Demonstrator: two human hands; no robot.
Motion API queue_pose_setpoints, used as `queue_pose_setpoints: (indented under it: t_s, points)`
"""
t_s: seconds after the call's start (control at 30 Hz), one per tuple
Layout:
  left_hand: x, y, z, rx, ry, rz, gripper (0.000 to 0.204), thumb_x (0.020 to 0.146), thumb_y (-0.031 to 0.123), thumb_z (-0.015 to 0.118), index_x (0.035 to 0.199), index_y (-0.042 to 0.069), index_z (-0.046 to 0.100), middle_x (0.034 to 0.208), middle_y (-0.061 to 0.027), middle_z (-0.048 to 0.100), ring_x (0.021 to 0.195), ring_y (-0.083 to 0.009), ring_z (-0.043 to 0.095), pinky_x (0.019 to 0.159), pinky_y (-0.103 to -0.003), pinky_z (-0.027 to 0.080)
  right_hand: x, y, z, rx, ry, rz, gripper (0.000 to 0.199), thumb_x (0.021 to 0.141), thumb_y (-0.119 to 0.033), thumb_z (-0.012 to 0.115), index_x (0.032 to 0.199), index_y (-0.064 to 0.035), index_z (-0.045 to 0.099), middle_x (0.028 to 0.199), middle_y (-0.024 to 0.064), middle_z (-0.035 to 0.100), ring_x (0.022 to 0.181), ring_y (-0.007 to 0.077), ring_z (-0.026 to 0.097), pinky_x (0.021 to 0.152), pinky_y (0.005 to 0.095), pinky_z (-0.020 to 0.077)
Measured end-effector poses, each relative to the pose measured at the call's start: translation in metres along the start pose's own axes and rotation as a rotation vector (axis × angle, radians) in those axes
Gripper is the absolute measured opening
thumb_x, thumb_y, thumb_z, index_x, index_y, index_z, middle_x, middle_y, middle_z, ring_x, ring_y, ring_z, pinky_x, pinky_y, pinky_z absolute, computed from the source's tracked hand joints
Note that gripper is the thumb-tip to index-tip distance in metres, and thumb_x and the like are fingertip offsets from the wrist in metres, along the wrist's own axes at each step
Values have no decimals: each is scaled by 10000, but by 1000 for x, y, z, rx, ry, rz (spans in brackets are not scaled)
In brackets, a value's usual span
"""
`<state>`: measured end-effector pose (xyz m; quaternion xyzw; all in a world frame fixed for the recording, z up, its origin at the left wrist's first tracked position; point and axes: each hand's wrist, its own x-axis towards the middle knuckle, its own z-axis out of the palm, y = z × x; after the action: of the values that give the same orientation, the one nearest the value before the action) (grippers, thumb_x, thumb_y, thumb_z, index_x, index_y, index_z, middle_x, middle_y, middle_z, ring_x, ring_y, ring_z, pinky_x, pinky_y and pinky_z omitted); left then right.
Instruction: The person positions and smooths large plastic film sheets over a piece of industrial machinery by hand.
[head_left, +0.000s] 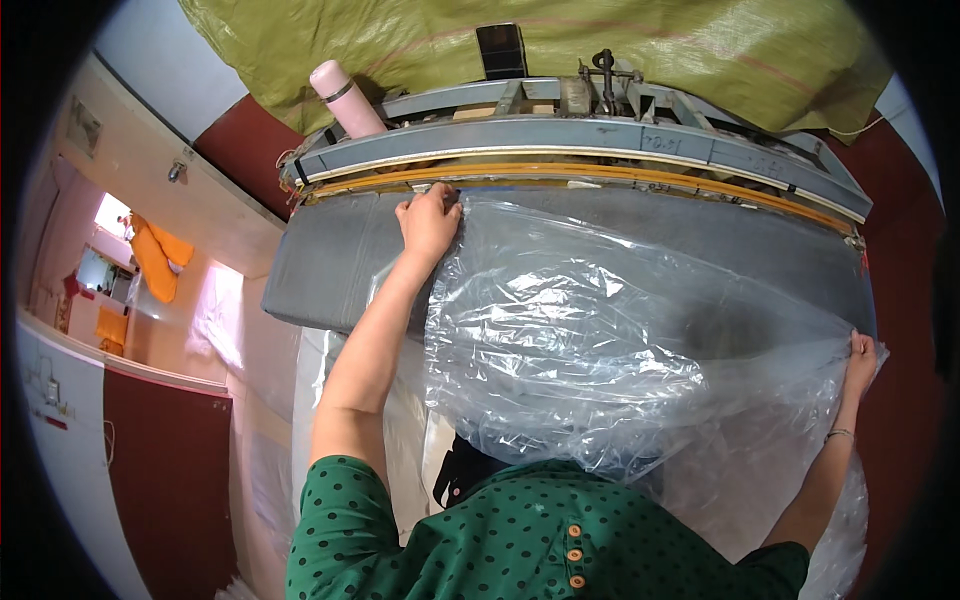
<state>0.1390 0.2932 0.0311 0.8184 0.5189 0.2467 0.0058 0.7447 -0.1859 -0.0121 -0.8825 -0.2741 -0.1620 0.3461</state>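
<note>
A wide sheet of clear plastic film [560,330] lies wrinkled over a grey padded work surface [330,255] and hangs down in front of me. At the far side, just left of the middle, my left hand [430,222] has its fingers curled on the film's left far corner, close to the machine's front edge. My right hand [862,360] grips the film's right corner out at the right end of the padded surface, pulling that side taut. Light glares off the folds in the middle of the film.
Behind the padding runs a long grey metal machine frame [500,135] with orange strips [560,172] along its front. A pink flask [347,100] leans at its left, a dark phone [501,52] rests farther back against yellow-green woven sheeting [680,50]. A doorway [140,270] opens at left.
</note>
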Motion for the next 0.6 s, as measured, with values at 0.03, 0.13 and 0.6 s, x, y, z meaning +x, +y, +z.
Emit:
queue_pose_setpoints:
  t_s: [0.03, 0.13, 0.6]
  points:
    - [1, 0, 1, -3, -1, 4, 260, 723, 227, 614, 957, 116, 592, 796, -52, 636, 843, -229, 570, 801, -406, 343, 2, 8, -1, 72, -12, 3, 273, 817, -283, 581, 778, -14, 557, 653, 17, 531, 623, 95, 427, 617, 248, 392]
    - [8, 10, 1, -48, -77, -112, 269, 703, 233, 636, 941, 118, 588, 774, -50, 630, 842, -232, 568, 794, -409, 343, 19, 70, -19, 266, 71, 29, 240, 799, -255, 612, 790, -16, 597, 723, -8, 551, 696, 81, 461, 690, 227, 392]
    - [23, -1, -28, -1227, 353, -351, 146, 828, 161, 457, 817, 26, 512, 643, -14, 473, 563, -108, 422, 516, -242, 363, 77, -16, 26, 861, 128, 444, 292, 804, -296, 596, 953, -45, 600, 860, 26, 594, 766, 107, 532, 674, 223, 421]
